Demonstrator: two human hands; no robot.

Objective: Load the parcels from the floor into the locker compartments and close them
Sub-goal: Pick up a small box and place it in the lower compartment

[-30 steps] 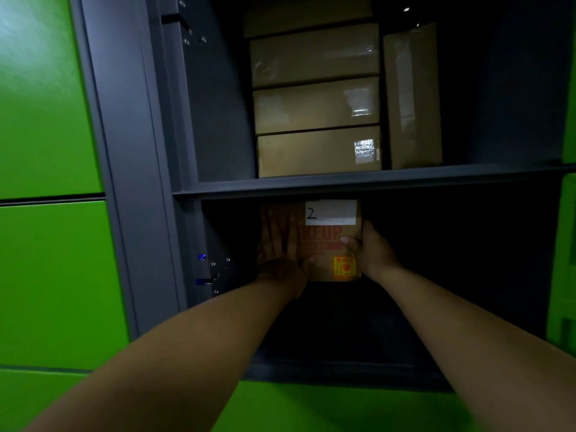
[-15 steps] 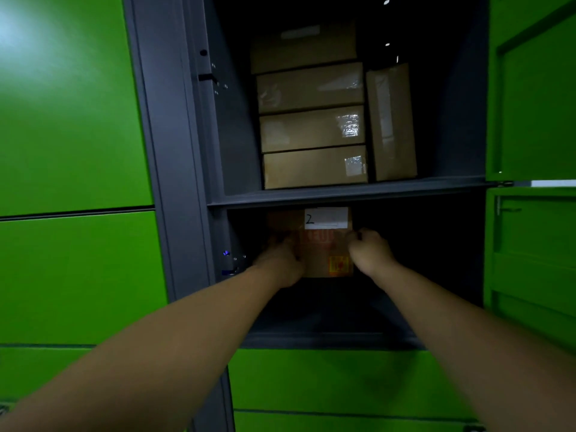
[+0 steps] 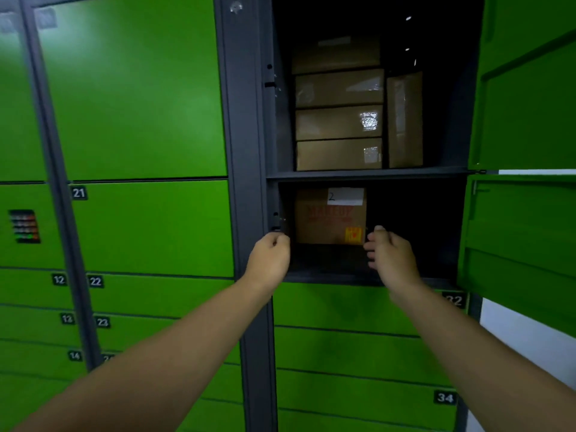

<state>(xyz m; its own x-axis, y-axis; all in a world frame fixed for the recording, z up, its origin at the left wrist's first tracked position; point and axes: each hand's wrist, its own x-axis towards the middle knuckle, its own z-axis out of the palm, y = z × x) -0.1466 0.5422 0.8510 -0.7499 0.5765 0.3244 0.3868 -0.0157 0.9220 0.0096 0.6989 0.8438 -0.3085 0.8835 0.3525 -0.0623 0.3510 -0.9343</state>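
Green lockers (image 3: 140,88); parcel (image 3: 330,218) inside lower compartment (image 3: 414,219); left hand (image 3: 270,260) clenched, empty; right hand (image 3: 391,257) relaxed, empty.

both bare arms reach forward, the left from 7 o'clock and the right from 5 o'clock, the left hand (image 3: 269,258) curled into an empty fist, the right hand (image 3: 389,257) relaxed with fingers half bent.
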